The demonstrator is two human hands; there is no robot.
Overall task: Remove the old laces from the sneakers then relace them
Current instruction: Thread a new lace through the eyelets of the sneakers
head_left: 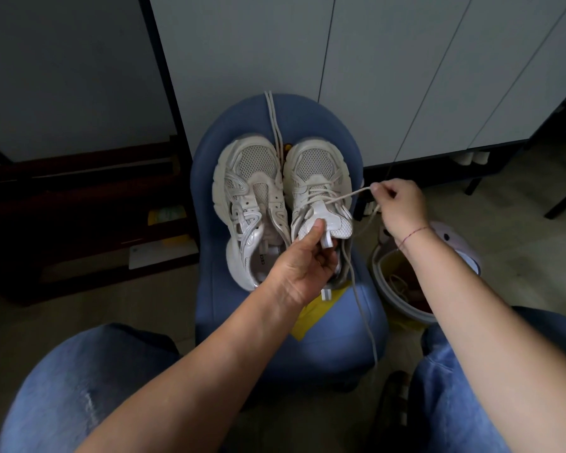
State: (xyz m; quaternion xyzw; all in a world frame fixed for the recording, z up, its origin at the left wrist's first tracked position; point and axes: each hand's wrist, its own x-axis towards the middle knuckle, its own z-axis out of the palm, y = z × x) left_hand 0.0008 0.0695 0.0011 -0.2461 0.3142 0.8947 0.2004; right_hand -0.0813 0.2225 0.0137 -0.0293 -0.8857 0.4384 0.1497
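Blue stool [360, 308] holding two pale shoes side by side, toes pointing away. One, the bare sneaker [245, 191], has empty eyelets, and a loose lace [273, 119] trails between the pair. The left hand [303, 261] grips the tongue of the laced sneaker [314, 171], steadying it. The right hand [402, 207], held apart to the side, pinches that shoe's taut lace [350, 193], stretched sideways. This looks like unthreading the second shoe; lower crossings remain threaded. Next, each crossing likely needs loosening and pulling free, eyelet by eyelet.
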